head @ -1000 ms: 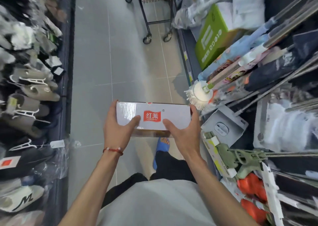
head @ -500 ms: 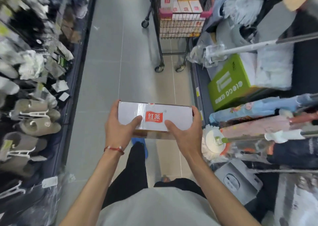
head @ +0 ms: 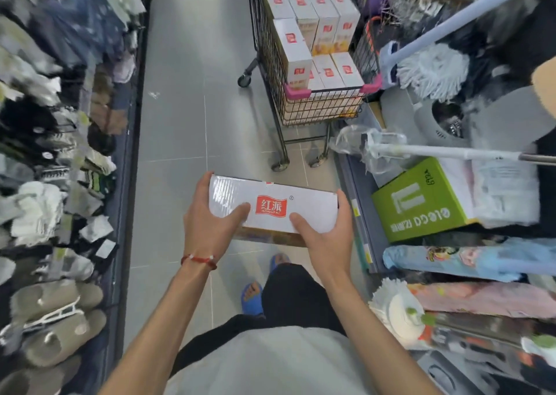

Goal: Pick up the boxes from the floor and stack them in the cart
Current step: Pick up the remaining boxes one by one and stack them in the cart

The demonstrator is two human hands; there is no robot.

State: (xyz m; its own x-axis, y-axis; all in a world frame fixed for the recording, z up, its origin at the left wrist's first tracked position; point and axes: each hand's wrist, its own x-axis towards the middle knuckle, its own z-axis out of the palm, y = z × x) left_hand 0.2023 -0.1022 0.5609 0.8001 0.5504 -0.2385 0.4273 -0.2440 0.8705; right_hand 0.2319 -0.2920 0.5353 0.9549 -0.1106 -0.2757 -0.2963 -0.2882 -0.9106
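You've got both hands, L hand point(head: 210, 229) & R hand point(head: 326, 241), clamped on the white box point(head: 273, 206) ends, cart point(head: 316, 108) w/ stacked boxes point(head: 310, 27) ahead.

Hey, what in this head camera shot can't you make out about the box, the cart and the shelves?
Head view only:
- Underside of the held box: faces away from the camera; the left hand and right hand grip its ends.
- Layers under the top boxes in the cart: covered by them and the wire mesh.
- Cart's far end: cut off by the top edge.
- Goods on the left shelves: motion-blurred.
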